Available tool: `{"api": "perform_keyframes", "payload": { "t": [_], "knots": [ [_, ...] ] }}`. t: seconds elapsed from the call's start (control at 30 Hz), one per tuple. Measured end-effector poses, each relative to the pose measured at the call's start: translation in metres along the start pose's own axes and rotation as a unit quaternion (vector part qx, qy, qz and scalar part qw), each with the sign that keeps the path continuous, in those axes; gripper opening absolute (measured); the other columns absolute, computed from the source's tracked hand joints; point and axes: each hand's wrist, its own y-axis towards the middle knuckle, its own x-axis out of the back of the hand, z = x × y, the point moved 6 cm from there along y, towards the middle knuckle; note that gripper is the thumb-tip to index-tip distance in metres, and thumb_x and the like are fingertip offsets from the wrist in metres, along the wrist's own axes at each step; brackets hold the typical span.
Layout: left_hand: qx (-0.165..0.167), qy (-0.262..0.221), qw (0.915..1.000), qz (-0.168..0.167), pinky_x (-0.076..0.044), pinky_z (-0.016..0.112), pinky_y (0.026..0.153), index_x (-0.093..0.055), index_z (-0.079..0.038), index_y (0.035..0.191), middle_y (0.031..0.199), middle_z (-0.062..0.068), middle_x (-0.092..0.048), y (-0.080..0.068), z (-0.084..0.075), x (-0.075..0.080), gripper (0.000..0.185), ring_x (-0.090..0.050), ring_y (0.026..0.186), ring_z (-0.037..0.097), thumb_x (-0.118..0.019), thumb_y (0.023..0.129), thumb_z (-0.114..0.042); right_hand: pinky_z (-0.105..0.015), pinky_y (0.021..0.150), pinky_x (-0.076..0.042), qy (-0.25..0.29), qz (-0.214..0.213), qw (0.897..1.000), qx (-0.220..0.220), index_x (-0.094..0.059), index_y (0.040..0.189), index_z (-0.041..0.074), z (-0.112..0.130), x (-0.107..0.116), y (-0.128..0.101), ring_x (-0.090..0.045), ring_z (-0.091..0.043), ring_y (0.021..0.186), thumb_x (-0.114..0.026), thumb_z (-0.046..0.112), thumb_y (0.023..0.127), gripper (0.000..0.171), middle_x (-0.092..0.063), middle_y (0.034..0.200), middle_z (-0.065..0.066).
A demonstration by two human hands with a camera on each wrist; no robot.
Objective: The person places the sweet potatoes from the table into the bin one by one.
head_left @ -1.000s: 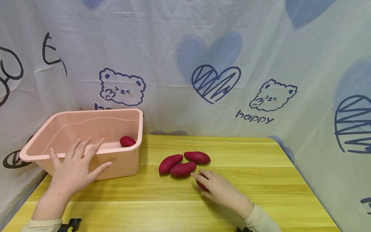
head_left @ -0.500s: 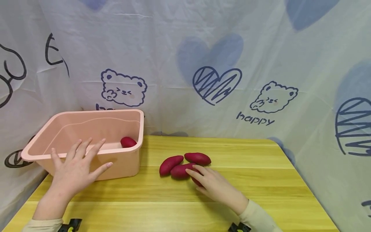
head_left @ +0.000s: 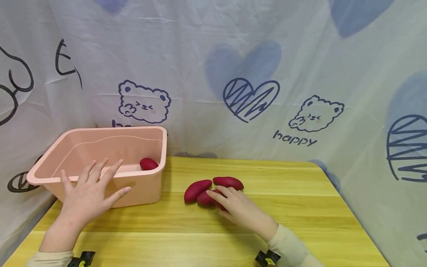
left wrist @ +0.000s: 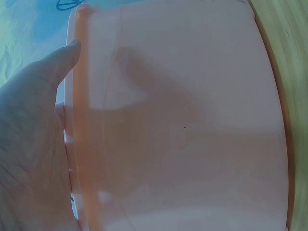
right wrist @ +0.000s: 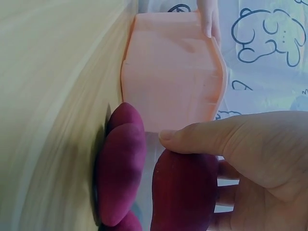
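My right hand [head_left: 238,211] pinches a dark red sweet potato [right wrist: 185,192] between thumb and fingers, raised off the table in the right wrist view. Under and beside that hand lie three more: one sweet potato [head_left: 197,191] at left, one [head_left: 228,182] behind, and one [head_left: 205,199] partly covered by the fingers. My left hand [head_left: 85,196] rests spread on the near rim of a pink plastic bin [left wrist: 192,96], fingers straight, thumb along its outside. Inside the bin, near its right wall, lies a single sweet potato [head_left: 148,164].
The wood-grain table [head_left: 283,193] extends right of the sweet potatoes and in front of the bin. A pale curtain [head_left: 200,122] printed with bears and hearts hangs close behind the table and along both sides.
My right hand has moved left with the sweet potato it grips, coming up over the middle one on the table. The left hand has stayed on the bin's rim.
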Motion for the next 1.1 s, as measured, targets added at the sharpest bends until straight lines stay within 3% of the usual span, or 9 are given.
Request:
{"api": "perform_keyframes", "payload": {
  "t": [0.33,0.67,1.1],
  "knots": [
    [0.0,0.002,1.0,0.0,0.027,0.074,0.101,-0.02,-0.04,0.154,0.153,0.021,-0.031,0.0,0.001,0.001,0.084,-0.022,0.14,0.045,-0.054,0.084,-0.071,-0.048,0.096,-0.052,0.011,0.03,0.999,-0.01,-0.046,0.145,0.02,0.004,0.002,0.019,-0.054,-0.026,0.129,-0.075,0.022,0.086,0.066,-0.054,0.141,-0.012],
    [0.001,0.0,1.0,0.002,0.027,0.074,0.101,-0.019,-0.041,0.154,0.153,0.022,-0.031,0.0,0.0,0.0,0.084,-0.022,0.139,0.046,-0.054,0.084,-0.071,-0.042,0.096,-0.054,-0.002,0.015,1.0,0.002,-0.047,0.144,0.022,0.012,0.01,0.04,-0.062,-0.03,0.116,-0.072,0.027,0.089,0.061,-0.056,0.138,-0.011],
    [0.0,0.002,1.0,0.001,0.026,0.074,0.102,-0.02,-0.039,0.154,0.153,0.022,-0.031,0.0,-0.002,0.0,0.084,-0.022,0.139,0.046,-0.054,0.085,-0.071,-0.043,0.102,-0.051,-0.026,0.042,0.999,0.002,-0.04,0.149,0.025,0.024,0.019,0.066,-0.059,-0.028,0.123,-0.067,0.029,0.092,0.062,-0.051,0.145,-0.008]
  ]
}}
